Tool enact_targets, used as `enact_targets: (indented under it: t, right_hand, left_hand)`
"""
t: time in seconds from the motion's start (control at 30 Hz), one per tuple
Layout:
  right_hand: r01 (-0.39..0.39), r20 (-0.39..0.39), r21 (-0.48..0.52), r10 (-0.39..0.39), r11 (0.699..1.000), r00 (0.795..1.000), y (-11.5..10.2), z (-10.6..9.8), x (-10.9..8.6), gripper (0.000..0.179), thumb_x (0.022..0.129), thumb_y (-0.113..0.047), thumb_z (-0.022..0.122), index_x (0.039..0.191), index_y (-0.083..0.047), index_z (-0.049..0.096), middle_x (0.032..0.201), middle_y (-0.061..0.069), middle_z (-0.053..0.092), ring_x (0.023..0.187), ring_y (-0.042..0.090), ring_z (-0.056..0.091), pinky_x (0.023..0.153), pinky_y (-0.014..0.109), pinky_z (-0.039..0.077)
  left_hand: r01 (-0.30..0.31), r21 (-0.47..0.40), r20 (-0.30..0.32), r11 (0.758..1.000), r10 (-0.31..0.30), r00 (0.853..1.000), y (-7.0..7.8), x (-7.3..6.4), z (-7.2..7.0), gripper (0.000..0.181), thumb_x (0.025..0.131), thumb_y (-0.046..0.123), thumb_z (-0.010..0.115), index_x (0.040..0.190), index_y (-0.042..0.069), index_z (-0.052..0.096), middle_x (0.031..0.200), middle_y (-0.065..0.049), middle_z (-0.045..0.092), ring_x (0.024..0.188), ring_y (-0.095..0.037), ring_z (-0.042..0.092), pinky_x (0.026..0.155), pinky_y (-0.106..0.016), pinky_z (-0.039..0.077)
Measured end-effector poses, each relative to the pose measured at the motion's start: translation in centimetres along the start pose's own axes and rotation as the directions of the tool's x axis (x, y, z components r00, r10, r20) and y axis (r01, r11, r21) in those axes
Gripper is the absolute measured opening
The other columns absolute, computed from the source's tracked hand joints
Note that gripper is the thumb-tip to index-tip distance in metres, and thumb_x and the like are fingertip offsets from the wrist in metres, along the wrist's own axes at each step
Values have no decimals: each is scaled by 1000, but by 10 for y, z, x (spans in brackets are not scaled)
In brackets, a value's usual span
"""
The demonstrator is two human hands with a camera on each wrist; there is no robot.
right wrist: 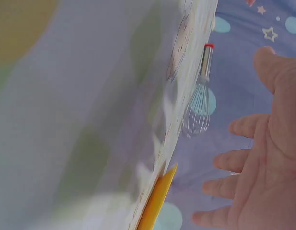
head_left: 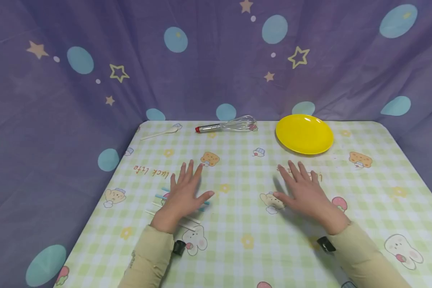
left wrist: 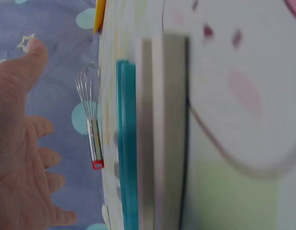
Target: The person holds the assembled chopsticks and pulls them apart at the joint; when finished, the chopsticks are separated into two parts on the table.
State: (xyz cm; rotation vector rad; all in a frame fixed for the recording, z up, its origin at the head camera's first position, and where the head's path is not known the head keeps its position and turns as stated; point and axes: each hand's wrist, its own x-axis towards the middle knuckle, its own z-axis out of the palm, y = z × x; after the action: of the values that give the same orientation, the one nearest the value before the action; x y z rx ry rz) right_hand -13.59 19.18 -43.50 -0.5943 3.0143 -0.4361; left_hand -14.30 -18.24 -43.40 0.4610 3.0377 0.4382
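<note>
My left hand (head_left: 183, 196) hovers palm down with its fingers spread, over several blue and white sticks (head_left: 191, 219) on the tablecloth. In the left wrist view a teal stick (left wrist: 128, 143) and white sticks (left wrist: 169, 129) lie close under the palm, which holds nothing. The right hand (head_left: 307, 196), fingers also spread, is held above the cloth at the right with nothing in it. Beyond it lies a yellow plate (head_left: 304, 134). A wire whisk (head_left: 234, 125) with a red handle end lies at the back middle, and a pale spoon (head_left: 160, 133) at the back left.
A green-and-white checked tablecloth (head_left: 245, 216) with cartoon prints covers the table. Behind and to the left hangs a purple curtain (head_left: 209, 76) with stars and balloons, close to the table's back edge.
</note>
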Motion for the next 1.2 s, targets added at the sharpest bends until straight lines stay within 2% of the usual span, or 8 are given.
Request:
enact_targets:
  t: [0.17, 0.33, 0.5, 0.67, 0.8, 0.97, 1.1, 1.2]
  right_hand:
    - [45, 29, 32, -46, 998, 999, -14, 1, 7, 81, 95, -59, 51, 155, -12, 25, 158, 23, 17, 143, 48, 11, 105, 72, 11]
    - [112, 26, 74, -114, 991, 993, -29, 3, 15, 75, 94, -49, 60, 152, -10, 33, 156, 24, 23, 142, 49, 16, 105, 72, 15]
    - [175, 48, 79, -179, 981, 983, -45, 7, 23, 70, 93, -43, 64, 148, -8, 40, 153, 24, 30, 139, 49, 24, 105, 69, 22]
    - [251, 45, 97, -256, 963, 966, -62, 13, 31, 62, 93, -37, 66, 143, -6, 47, 146, 25, 42, 132, 45, 39, 103, 62, 32]
    - [283, 57, 113, -290, 952, 955, -75, 17, 39, 56, 94, -33, 66, 139, -5, 51, 138, 21, 52, 123, 38, 50, 100, 55, 39]
    - [301, 91, 137, -314, 944, 945, -92, 24, 47, 48, 95, -30, 65, 135, -6, 55, 128, 15, 60, 113, 32, 57, 95, 47, 45]
    - [317, 105, 187, -339, 930, 935, -108, 29, 55, 44, 94, -26, 66, 132, -6, 58, 124, 11, 62, 111, 28, 58, 95, 43, 45]
    - [332, 99, 266, -369, 905, 924, -119, 34, 61, 39, 94, -21, 66, 129, -5, 60, 123, 10, 63, 112, 26, 59, 96, 43, 45]
  left_hand:
    - [31, -41, 8, 999, -30, 1000, -14, -7, -6, 89, 92, 69, 43, 158, 18, 11, 163, -12, -3, 147, -31, -11, 111, -65, 3]
    - [56, -86, 11, 995, -55, 998, -26, -15, -11, 87, 94, 66, 44, 157, 13, 16, 162, -18, 2, 147, -36, -6, 112, -63, 6]
    - [70, -115, 0, 991, -70, 998, -40, -23, -16, 83, 96, 60, 46, 156, 9, 20, 160, -22, 9, 146, -41, 1, 110, -66, 8]
    - [80, -127, -23, 989, -83, 996, -54, -32, -19, 74, 98, 51, 50, 153, 6, 29, 157, -26, 18, 145, -45, 9, 111, -63, 14]
    - [52, -96, -74, 994, -60, 995, -61, -35, -20, 61, 97, 38, 60, 145, 4, 44, 151, -29, 30, 141, -46, 22, 111, -60, 20]
    - [17, -59, -129, 998, -24, 991, -69, -34, -18, 42, 90, 26, 72, 127, 8, 64, 143, -28, 42, 134, -43, 36, 107, -56, 31]
    - [14, -77, -109, 997, -22, 994, -70, -31, -18, 34, 87, 22, 75, 118, 10, 69, 139, -27, 46, 131, -42, 40, 105, -56, 33]
    - [33, -107, -84, 994, -42, 996, -70, -29, -19, 30, 86, 20, 76, 114, 10, 70, 132, -24, 50, 125, -41, 44, 102, -55, 36]
